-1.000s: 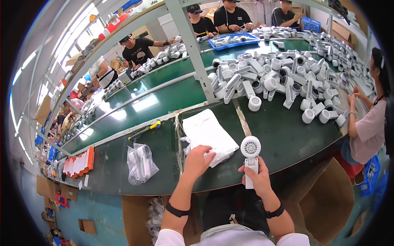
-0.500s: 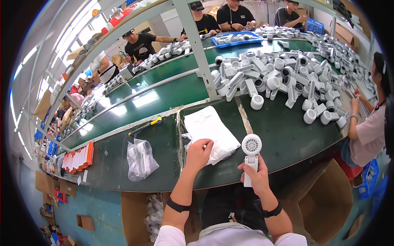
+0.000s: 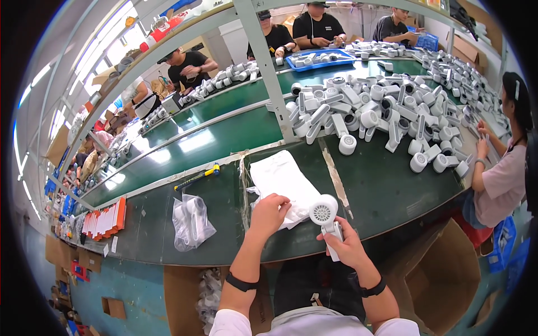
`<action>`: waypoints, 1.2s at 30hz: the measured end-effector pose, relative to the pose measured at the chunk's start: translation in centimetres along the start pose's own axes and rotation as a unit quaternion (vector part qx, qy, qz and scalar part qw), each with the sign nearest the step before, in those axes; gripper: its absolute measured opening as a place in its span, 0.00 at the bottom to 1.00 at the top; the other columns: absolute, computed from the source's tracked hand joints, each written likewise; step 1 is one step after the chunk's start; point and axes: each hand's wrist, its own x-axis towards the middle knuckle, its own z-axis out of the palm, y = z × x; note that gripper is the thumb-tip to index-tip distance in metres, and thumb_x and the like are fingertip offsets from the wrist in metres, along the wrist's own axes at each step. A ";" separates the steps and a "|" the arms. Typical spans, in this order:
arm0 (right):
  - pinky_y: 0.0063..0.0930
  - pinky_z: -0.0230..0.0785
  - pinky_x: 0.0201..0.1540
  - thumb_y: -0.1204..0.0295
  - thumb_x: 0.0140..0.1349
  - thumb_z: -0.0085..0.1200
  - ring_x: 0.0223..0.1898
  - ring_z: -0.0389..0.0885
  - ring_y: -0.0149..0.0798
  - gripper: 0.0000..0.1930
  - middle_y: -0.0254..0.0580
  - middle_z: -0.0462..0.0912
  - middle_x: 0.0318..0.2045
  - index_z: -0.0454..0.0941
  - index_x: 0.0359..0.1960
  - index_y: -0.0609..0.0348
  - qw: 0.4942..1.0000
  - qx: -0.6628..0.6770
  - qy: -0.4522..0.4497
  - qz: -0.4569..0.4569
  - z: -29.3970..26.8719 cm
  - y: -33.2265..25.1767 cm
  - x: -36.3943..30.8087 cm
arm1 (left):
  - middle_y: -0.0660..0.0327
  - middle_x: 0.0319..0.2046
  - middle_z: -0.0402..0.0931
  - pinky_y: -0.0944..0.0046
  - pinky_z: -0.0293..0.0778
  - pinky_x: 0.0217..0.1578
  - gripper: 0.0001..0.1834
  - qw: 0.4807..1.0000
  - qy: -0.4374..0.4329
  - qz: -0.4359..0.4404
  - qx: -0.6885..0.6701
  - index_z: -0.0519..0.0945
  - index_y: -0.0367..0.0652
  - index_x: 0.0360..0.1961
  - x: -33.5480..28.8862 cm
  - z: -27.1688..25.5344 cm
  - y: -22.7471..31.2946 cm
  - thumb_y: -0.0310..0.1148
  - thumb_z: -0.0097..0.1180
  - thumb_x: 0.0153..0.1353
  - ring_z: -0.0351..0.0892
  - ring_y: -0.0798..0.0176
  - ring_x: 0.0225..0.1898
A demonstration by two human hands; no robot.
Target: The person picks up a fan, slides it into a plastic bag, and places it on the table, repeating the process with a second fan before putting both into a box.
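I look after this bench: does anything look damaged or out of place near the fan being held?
Yes: the pale strip on the green table, just right of the white stack, looks worn, with ragged edges and patchy colour. The white fan itself shows no visible damage.

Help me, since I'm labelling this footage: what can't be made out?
All in the head view:
White fan: the right hand covers part of its handle.
Left hand: its fingers overlap the white stack, so contact is unclear.
Cardboard box below: the tabletop hides its far side.
Co-worker behind blue tray: the top edge crops the head.
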 end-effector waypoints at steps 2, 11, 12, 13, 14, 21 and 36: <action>0.24 0.72 0.29 0.76 0.63 0.53 0.27 0.78 0.30 0.26 0.45 0.82 0.41 0.59 0.62 0.62 0.999 0.010 0.001 -0.052 -0.1 0.6 0.4 | 0.55 0.29 0.81 0.60 0.74 0.33 0.09 1.000 0.021 0.009 -0.012 0.84 0.40 0.36 0.4 0.0 0.0 0.33 0.61 0.57 0.79 0.56 0.28; 0.24 0.71 0.29 0.76 0.57 0.62 0.26 0.76 0.27 0.23 0.37 0.79 0.34 0.66 0.53 0.61 0.993 0.063 0.087 -0.056 1.4 0.0 2.0 | 0.59 0.28 0.81 0.67 0.73 0.30 0.13 0.983 0.065 -0.069 -0.157 0.82 0.37 0.42 0.5 1.0 1.1 0.31 0.63 0.56 0.77 0.67 0.27; 0.23 0.70 0.27 0.75 0.56 0.63 0.24 0.76 0.27 0.22 0.36 0.78 0.32 0.68 0.51 0.61 0.992 0.058 0.100 -0.050 1.8 -0.3 2.3 | 0.59 0.28 0.81 0.67 0.73 0.30 0.13 0.983 0.066 -0.069 -0.157 0.82 0.37 0.42 0.5 1.0 1.1 0.31 0.63 0.56 0.77 0.67 0.27; 0.23 0.69 0.25 0.74 0.56 0.64 0.23 0.75 0.26 0.22 0.35 0.77 0.31 0.69 0.49 0.61 0.991 0.053 0.113 -0.044 2.1 -0.5 2.5 | 0.59 0.29 0.81 0.66 0.73 0.30 0.15 0.994 0.040 -0.041 -0.092 0.82 0.38 0.42 0.4 1.0 1.0 0.31 0.64 0.54 0.78 0.66 0.27; 0.23 0.69 0.25 0.74 0.56 0.64 0.23 0.75 0.26 0.22 0.35 0.77 0.31 0.69 0.49 0.61 0.991 0.055 0.112 -0.045 2.4 -0.5 2.5 | 0.59 0.29 0.81 0.65 0.73 0.30 0.16 0.999 0.014 -0.014 -0.027 0.82 0.38 0.43 0.3 1.0 0.9 0.31 0.66 0.52 0.78 0.65 0.27; 0.23 0.68 0.24 0.75 0.56 0.64 0.22 0.75 0.26 0.20 0.34 0.76 0.29 0.69 0.48 0.63 0.990 0.051 0.128 -0.023 2.6 -0.1 2.6 | 0.58 0.28 0.82 0.63 0.74 0.30 0.16 0.999 0.044 0.008 0.021 0.83 0.39 0.43 0.0 0.6 0.3 0.31 0.65 0.53 0.79 0.62 0.26; 0.22 0.68 0.24 0.74 0.60 0.60 0.22 0.75 0.27 0.23 0.38 0.79 0.29 0.66 0.56 0.63 0.998 0.026 0.063 -0.006 1.7 -0.7 2.0 | 0.61 0.26 0.81 0.71 0.72 0.28 0.09 0.974 0.096 -0.082 -0.188 0.83 0.35 0.37 1.1 0.6 0.8 0.31 0.61 0.60 0.77 0.72 0.24</action>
